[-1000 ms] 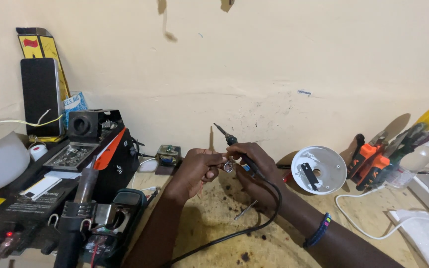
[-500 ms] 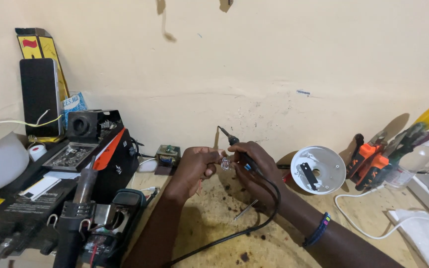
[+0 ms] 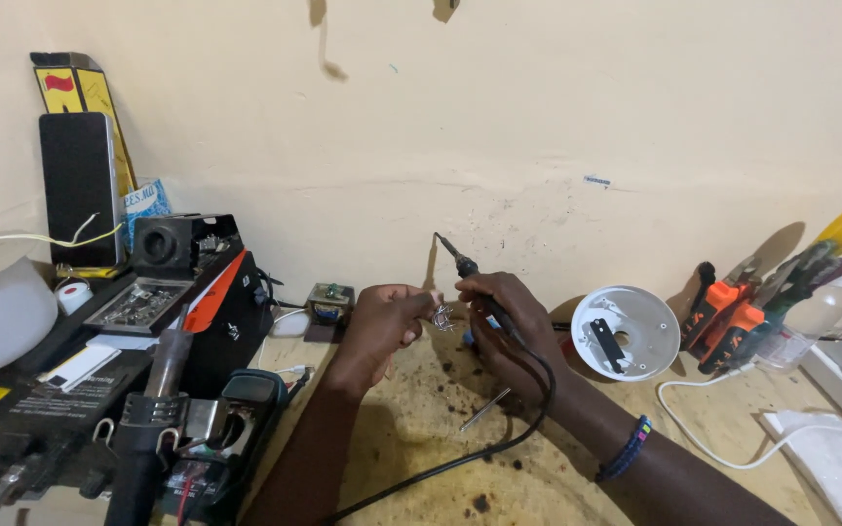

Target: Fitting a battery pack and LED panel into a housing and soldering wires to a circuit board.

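My right hand (image 3: pixel 504 321) grips a black soldering iron (image 3: pixel 470 273) whose tip points up and to the left, toward the wall; its black cord (image 3: pixel 499 443) loops down across the bench. My left hand (image 3: pixel 387 321) pinches a small clear part with thin wire legs (image 3: pixel 442 314) between the two hands, just below the iron's shaft. Both hands hover close together above the stained wooden bench (image 3: pixel 499 477). A thin metal strip (image 3: pixel 484 409) lies on the bench under my right hand.
A black rework station (image 3: pixel 138 331) with a hot-air handle (image 3: pixel 153 409) fills the left side. A white round lamp housing (image 3: pixel 626 331) leans right of my hands. Orange-handled pliers and screwdrivers (image 3: pixel 733 312) stand at the right. A small transformer (image 3: pixel 328 304) sits by the wall.
The soldering iron's tip has swung a little to the right and tilted more; both hands stay together in the same place.
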